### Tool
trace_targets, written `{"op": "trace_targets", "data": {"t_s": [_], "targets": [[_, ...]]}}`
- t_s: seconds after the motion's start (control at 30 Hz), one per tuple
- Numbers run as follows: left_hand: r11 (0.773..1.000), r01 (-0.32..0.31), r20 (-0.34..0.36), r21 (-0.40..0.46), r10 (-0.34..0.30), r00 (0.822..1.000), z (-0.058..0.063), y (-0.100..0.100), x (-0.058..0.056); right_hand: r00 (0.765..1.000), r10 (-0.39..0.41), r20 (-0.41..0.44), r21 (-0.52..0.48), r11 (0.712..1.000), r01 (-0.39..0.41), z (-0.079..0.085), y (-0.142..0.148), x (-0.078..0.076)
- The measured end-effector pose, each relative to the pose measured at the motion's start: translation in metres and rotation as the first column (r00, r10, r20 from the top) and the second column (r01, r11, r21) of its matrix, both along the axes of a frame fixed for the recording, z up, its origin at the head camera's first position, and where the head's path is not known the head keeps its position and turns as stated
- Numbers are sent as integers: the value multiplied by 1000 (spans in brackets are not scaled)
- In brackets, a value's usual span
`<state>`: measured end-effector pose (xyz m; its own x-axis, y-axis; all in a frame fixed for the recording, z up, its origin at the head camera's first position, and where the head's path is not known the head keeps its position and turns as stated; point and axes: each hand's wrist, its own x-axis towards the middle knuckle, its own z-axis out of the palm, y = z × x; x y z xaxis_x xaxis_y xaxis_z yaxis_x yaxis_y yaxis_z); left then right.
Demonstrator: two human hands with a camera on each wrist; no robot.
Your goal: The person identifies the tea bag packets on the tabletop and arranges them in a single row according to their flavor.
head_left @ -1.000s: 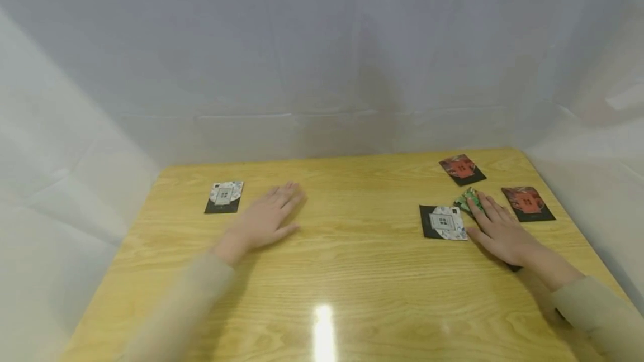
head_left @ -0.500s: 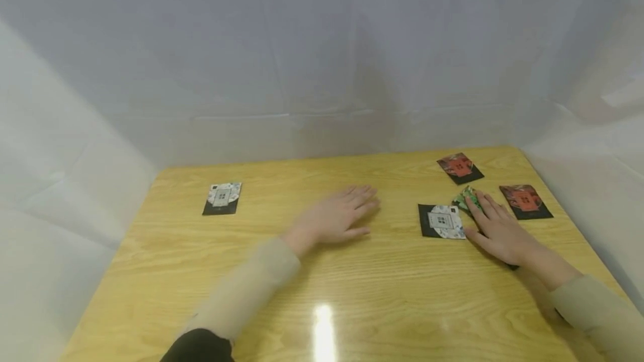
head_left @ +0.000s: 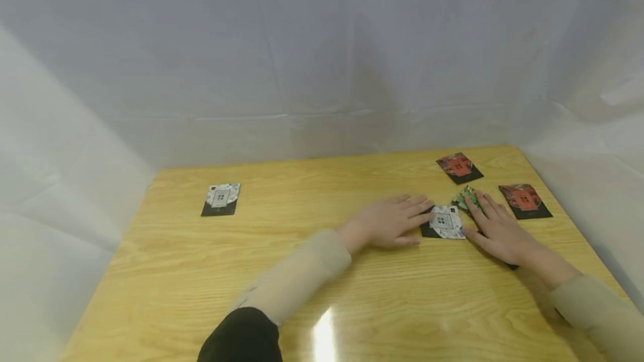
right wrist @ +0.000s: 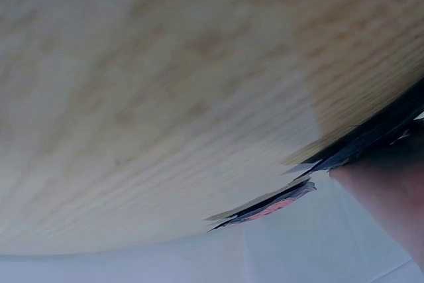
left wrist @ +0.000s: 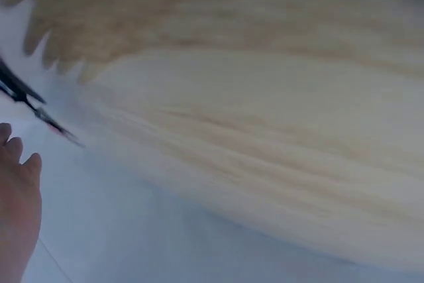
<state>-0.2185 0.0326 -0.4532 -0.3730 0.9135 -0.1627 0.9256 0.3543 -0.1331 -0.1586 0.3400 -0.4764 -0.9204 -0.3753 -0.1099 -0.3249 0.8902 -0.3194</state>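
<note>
A flat, rectangular white-and-black packet (head_left: 446,227) is set on the glossy, wood-grained table (head_left: 402,295), its left edge overlapped by the straight fingers of the left hand (head_left: 384,223). By the straight, slightly spread fingers of the right hand (head_left: 495,232), a shiny green packet (head_left: 463,196) is mostly hidden. Two red packets (head_left: 525,201) are left uncovered nearby. Behind, creased white cloth (head_left: 241,71) is hung. Both sleeves (head_left: 588,303) are cut off by the frame; whether pressure is applied cannot be told.
</note>
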Motion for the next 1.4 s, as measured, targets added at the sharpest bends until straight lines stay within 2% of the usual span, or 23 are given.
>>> {"op": "trace_targets", "data": {"t_s": [0.27, 0.47, 0.77, 1.1, 1.4], "targets": [[991, 119, -85, -56, -124, 989, -9, 23, -4, 1000, -2, 2, -6, 1000, 2, -2, 1, 0], [978, 180, -39, -101, -185, 982, -11, 31, -3, 1000, 3, -1, -10, 1000, -3, 0, 0, 0], [991, 107, 47, -74, -104, 993, -12, 23, 0, 1000, 6, -17, -14, 1000, -6, 1, -1, 1], [998, 7, 60, -59, -3, 998, -18, 7, -3, 1000, 8, -17, -4, 1000, -8, 0, 0, 0], [998, -58, 61, -40, 60, 996, -15, -23, -6, 1000, 11, -26, -34, 999, -11, -3, 2, 0]]}}
